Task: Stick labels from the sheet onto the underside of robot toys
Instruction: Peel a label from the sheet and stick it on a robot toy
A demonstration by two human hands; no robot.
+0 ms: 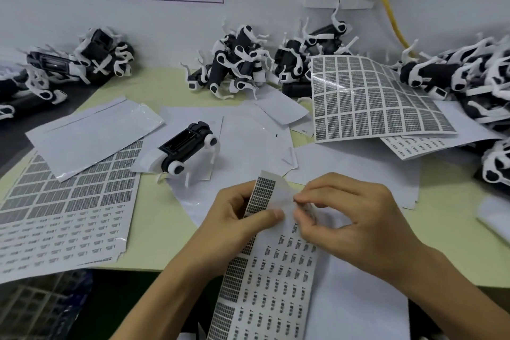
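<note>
Paper label sheet [269, 270] pinched by left hand [242, 218]; right hand [347, 218] apparently pinches a label.

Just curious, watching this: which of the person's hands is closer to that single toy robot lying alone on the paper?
The left hand. It sits just below and right of the lone robot toy, gripping the label sheet. The right hand is farther right, pinching at the sheet's top.

The sheet [271, 279] is thin paper with a glossy backing. The toy [187, 148] is smooth black and white plastic. The tabletop [157, 218] looks matt.
</note>
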